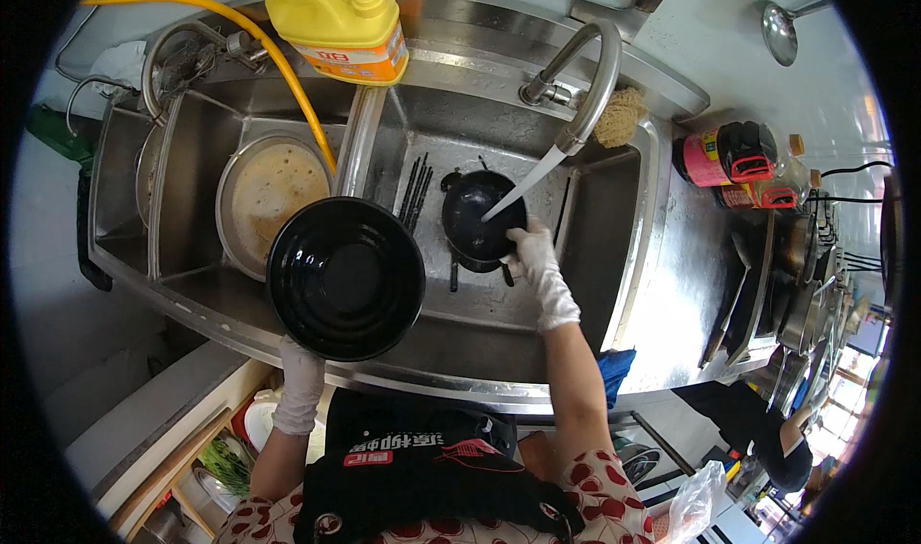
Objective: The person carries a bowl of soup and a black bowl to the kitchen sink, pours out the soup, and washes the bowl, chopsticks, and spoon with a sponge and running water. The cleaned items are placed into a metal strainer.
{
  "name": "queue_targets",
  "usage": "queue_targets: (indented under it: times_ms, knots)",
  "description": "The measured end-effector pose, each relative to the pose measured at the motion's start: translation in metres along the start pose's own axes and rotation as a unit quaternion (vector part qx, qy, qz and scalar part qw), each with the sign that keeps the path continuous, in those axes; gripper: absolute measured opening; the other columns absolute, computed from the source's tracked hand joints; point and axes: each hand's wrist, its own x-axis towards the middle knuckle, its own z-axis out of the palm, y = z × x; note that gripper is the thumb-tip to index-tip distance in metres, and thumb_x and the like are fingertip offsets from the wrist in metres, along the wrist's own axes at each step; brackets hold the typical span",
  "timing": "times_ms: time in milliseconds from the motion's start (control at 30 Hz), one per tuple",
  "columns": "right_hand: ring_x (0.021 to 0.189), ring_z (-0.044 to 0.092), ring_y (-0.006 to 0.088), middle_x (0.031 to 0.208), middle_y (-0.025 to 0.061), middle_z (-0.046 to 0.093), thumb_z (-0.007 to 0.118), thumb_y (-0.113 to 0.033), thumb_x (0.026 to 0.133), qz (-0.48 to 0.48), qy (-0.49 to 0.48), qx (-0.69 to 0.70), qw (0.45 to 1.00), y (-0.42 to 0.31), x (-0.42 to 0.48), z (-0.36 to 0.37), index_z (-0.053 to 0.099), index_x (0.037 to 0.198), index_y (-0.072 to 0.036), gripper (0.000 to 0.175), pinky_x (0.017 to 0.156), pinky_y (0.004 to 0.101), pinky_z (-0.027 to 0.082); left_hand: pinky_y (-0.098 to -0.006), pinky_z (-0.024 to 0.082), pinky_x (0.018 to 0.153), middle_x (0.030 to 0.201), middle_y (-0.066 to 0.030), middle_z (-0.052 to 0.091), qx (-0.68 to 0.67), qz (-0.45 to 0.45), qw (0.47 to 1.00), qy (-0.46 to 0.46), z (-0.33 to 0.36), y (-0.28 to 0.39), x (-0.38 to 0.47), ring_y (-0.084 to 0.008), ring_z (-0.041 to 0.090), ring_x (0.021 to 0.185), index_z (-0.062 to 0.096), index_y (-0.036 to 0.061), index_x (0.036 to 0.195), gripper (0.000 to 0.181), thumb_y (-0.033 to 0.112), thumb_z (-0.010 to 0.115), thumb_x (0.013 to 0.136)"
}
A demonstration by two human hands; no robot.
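Observation:
My gloved left hand (pixel 301 371) grips the near rim of a large glossy black bowl (pixel 345 278), its inside facing up, over the divider between two sink basins. In the right basin, my gloved right hand (pixel 534 252) holds the edge of a smaller black bowl (pixel 471 220). Water from the curved steel faucet (pixel 601 62) pours into this smaller bowl. Other dark items poke out from beneath it, mostly hidden. Several black chopsticks (pixel 415 191) lie on the basin floor to its left.
A round metal basin of foamy brownish water (pixel 270 191) stands in the middle sink, with a yellow hose (pixel 288 76) running into it. Behind are a yellow detergent jug (pixel 338 33) and a scouring pad (pixel 620 118). Bottles (pixel 727 152) stand right. Another person (pixel 770 436) is at far right.

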Motion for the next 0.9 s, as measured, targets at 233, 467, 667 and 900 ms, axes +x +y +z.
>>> queue_targets:
  times_ms: [233,467,667,900]
  knots:
    - [0.036,0.053,0.0191,0.064,0.0159,0.060,0.046,0.001,0.082,0.088,0.002,-0.095,0.992,-0.045,-0.055,-0.008,0.049,0.118,0.005,0.037,0.030,0.0310,0.039,-0.0242,0.043,0.062,0.082,-0.0028,0.059,-0.182,-0.109,0.977,0.009,0.003,0.019,0.008,-0.0112,0.052,0.074,0.058,-0.0009,0.096,0.013,0.006,0.052,0.087]
    - [0.085,0.062,0.0370,0.103,0.0206,0.054,0.055,0.005,0.071,-0.349,0.256,-0.348,0.832,-0.021,-0.072,-0.021,0.048,0.117,-0.005,0.048,0.066,0.0388,0.053,-0.0209,0.035,0.051,0.066,0.0020,0.053,-0.094,0.023,0.995,0.035,0.011,0.028,0.011,-0.0047,0.044,0.060,0.057,0.0017,0.084,0.009,0.003,0.048,0.084]
    - [0.101,0.056,0.0373,0.113,0.0193,0.049,0.064,0.012,0.058,-0.541,0.254,-0.320,0.735,-0.050,-0.122,-0.034,0.045,0.119,-0.005,0.066,0.081,0.0399,0.051,-0.0206,0.035,0.052,0.063,0.0028,0.051,-0.212,-0.058,0.975,-0.044,0.008,0.019,0.010,-0.0046,0.042,0.057,0.055,0.0006,0.080,0.011,0.000,0.045,0.077]
    - [0.105,0.054,0.0310,0.107,0.0165,0.052,0.053,0.017,0.065,-0.401,-0.009,-0.180,0.898,-0.096,-0.159,0.047,0.052,0.114,-0.002,0.052,0.088,0.0369,0.046,-0.0196,0.036,0.052,0.066,0.0032,0.053,-0.228,-0.125,0.965,-0.027,0.025,0.037,0.007,-0.0035,0.046,0.060,0.058,0.0023,0.084,0.006,0.003,0.052,0.084]
